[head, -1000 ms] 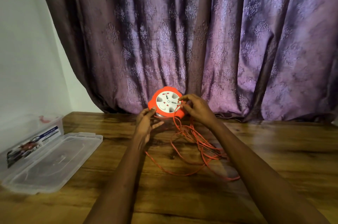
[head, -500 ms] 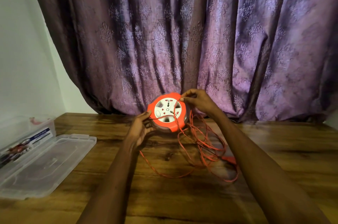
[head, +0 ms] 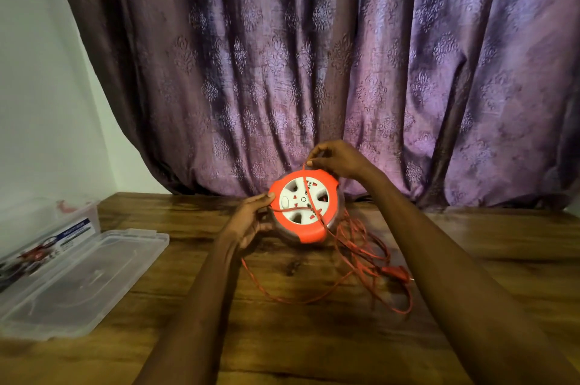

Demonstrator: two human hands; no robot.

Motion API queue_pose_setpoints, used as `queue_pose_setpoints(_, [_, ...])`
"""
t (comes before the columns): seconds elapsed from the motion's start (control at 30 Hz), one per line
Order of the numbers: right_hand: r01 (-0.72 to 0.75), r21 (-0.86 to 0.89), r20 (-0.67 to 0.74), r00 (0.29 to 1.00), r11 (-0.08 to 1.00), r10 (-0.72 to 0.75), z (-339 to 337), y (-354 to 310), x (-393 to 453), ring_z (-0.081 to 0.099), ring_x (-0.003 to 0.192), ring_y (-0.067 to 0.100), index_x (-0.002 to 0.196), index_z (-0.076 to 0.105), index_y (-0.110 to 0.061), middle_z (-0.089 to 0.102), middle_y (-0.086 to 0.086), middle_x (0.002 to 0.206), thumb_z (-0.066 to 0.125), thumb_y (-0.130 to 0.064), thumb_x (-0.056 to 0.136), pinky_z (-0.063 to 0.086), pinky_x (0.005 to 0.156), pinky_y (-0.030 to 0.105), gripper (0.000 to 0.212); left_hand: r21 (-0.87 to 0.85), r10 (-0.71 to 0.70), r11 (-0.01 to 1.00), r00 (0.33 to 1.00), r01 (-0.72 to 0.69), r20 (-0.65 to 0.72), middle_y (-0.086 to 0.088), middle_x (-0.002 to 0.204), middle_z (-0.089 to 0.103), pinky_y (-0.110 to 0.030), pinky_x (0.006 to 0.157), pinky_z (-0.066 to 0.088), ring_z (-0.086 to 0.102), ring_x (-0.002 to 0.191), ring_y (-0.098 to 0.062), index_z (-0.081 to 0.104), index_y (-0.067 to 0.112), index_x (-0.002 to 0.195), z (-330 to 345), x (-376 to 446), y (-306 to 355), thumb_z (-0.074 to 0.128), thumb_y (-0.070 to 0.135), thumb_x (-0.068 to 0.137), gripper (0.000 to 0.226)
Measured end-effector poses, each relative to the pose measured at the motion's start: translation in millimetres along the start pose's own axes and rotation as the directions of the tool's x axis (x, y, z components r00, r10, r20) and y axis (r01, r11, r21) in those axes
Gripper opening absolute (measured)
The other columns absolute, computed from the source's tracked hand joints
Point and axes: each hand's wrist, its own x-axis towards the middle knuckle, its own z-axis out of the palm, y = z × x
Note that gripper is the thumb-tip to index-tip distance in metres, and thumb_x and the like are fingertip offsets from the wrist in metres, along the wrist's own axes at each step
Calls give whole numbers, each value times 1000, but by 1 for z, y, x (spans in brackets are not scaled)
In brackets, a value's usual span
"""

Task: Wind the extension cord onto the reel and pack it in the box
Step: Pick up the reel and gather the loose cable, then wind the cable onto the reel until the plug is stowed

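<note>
At center frame, your left hand (head: 248, 223) grips the orange extension-cord reel (head: 303, 207), fingers curled round its rim, while your right hand (head: 337, 158) pinches the orange cord (head: 354, 251) above it. Most cord lies loose on the table (head: 314, 337), right of center; the clear plastic box (head: 67, 274) waits open, lower left.

Wooden table (head: 314, 347): clear box (head: 47, 246), cord (head: 361, 262).
</note>
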Motion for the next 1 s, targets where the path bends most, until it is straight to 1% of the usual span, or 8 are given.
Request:
queue_pose_setpoints(0.13, [14, -44, 6, 1000, 999, -14, 1, -4, 0, 70, 81, 21, 93, 76, -22, 75, 5, 86, 75, -32, 84, 55, 74, 38, 14, 35, 14, 999, 1000, -14, 12, 1, 79, 74, -30, 56, 57, 68, 67, -10, 68, 14, 100, 1, -2, 0, 55, 17, 95, 14])
queue_pose_setpoints(0.3, [-30, 239, 98, 995, 970, 6, 14, -7, -15, 62, 78, 2, 120, 66, -5, 71, 5, 99, 64, -13, 94, 51, 71, 15, 27, 33, 32, 999, 999, -33, 42, -1, 92, 73, -40, 69, 59, 68, 81, -16, 68, 17, 108, 1, -3, -5, 57, 20, 93, 18])
queue_pose_setpoints(0.4, [-161, 431, 121, 985, 888, 120, 11, -1, -27, 67, 71, 2, 122, 59, -9, 68, 2, 95, 70, -8, 88, 52, 62, 17, 36, 25, 32, 999, 998, -34, 52, -7, 104, 70, -47, 77, 57, 65, 94, -20, 66, 16, 117, 1, -1, -7, 60, 23, 91, 27])
queue_pose_setpoints(0.63, [-122, 400, -5, 991, 909, 135, 10, 8, -48, 69, 83, 17, 121, 62, -6, 71, 14, 108, 78, -16, 82, 59, 70, 30, 43, 11, 140, 990, 990, -140, -33, -7, 114, 70, -38, 87, 57, 63, 102, -21, 61, 17, 127, 17, 9, -5, 60, 18, 94, 34])
queue_pose_setpoints(0.73, [-88, 457, -98, 984, 885, 148, 12, 7, -53, 67, 85, 16, 116, 64, -9, 70, 12, 109, 79, -14, 81, 59, 72, 31, 39, 290, 480, 850, 873, -440, -82, -6, 134, 60, -31, 102, 47, 57, 120, -17, 53, 29, 135, 33, 16, 10, 65, 24, 92, 45])
queue_pose_setpoints(0.8, [-68, 456, -113, 985, 887, 134, 13, 5, -54, 66, 82, 13, 116, 63, -11, 68, 9, 105, 79, -11, 80, 59, 69, 28, 39, 481, 625, 651, 774, -586, 97, 2, 139, 55, -28, 107, 42, 52, 128, -10, 50, 42, 135, 47, 19, 19, 63, 33, 92, 46])
queue_pose_setpoints(0.9, [-53, 396, -77, 993, 917, 90, 13, -1, -54, 67, 86, 13, 116, 64, -12, 70, 8, 105, 82, -16, 78, 59, 74, 31, 43, 597, 621, 509, 744, -621, 245, 5, 135, 59, -37, 108, 43, 55, 126, -11, 56, 36, 133, 61, 27, 28, 59, 40, 93, 40])
queue_pose_setpoints(1.0, [-51, 412, -92, 991, 910, 97, 14, -3, -57, 66, 84, 13, 117, 63, -9, 69, 9, 106, 81, -11, 78, 58, 71, 27, 43, 644, 619, 474, 747, -600, 241, 1, 124, 65, -23, 101, 45, 58, 113, 2, 64, 17, 127, 63, 30, 33, 57, 28, 91, 38])
